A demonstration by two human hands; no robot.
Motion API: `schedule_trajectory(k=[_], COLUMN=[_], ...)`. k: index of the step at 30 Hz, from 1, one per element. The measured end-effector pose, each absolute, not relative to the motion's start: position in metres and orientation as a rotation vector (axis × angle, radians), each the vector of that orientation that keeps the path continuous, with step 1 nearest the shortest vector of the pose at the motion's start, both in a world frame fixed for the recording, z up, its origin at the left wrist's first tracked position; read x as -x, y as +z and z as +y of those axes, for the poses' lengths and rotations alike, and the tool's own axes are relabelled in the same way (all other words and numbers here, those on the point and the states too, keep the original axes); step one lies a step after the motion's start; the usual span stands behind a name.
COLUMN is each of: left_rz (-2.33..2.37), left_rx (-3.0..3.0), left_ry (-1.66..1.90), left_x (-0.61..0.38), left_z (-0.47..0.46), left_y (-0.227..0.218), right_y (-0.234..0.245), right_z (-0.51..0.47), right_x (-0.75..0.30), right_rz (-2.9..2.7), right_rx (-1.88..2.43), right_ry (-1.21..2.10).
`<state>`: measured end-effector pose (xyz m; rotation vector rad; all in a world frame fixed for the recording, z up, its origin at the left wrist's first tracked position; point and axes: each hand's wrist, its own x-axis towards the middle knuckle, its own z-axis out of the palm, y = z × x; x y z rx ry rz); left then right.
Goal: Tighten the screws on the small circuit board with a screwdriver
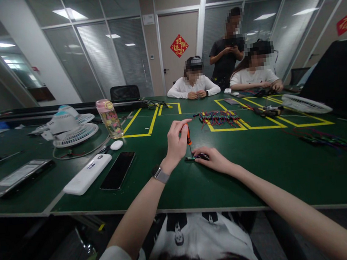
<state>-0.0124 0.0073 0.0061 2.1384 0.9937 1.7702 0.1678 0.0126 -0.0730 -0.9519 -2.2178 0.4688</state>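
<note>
My left hand (pixel 176 141), with a watch on the wrist, is closed round a small orange-handled screwdriver (pixel 188 136) held upright, tip down. The tip meets a small dark part (pixel 192 158) lying on the green table (pixel 174 188). My right hand (pixel 212 159) rests on the table with its fingers pinched on that part, holding it in place. A bundle of red, green and blue wires (pixel 219 118) lies just beyond both hands inside a yellow-taped box.
Left of my hands lie a black phone (pixel 118 170), a white power bank (pixel 87 174) and a white mouse (pixel 116 144). Further left stand a pink-lidded bottle (pixel 109 118) and white fans (pixel 70 129). Three people are at the far side. More wires (pixel 331 141) lie at the right.
</note>
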Motion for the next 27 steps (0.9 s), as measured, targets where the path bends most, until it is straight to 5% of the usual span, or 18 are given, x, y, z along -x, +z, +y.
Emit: schedule_trajectory(k=[27], left_rz=[0.980], left_rx=[-2.144], left_ry=[1.766], left_x=[0.0118], left_z=[0.0072], left_y=[0.0077], right_y=[-0.0731], right_z=[0.0132], right_x=[-0.1677], right_rz=[-2.214], right_rx=[0.945], right_ry=[0.470])
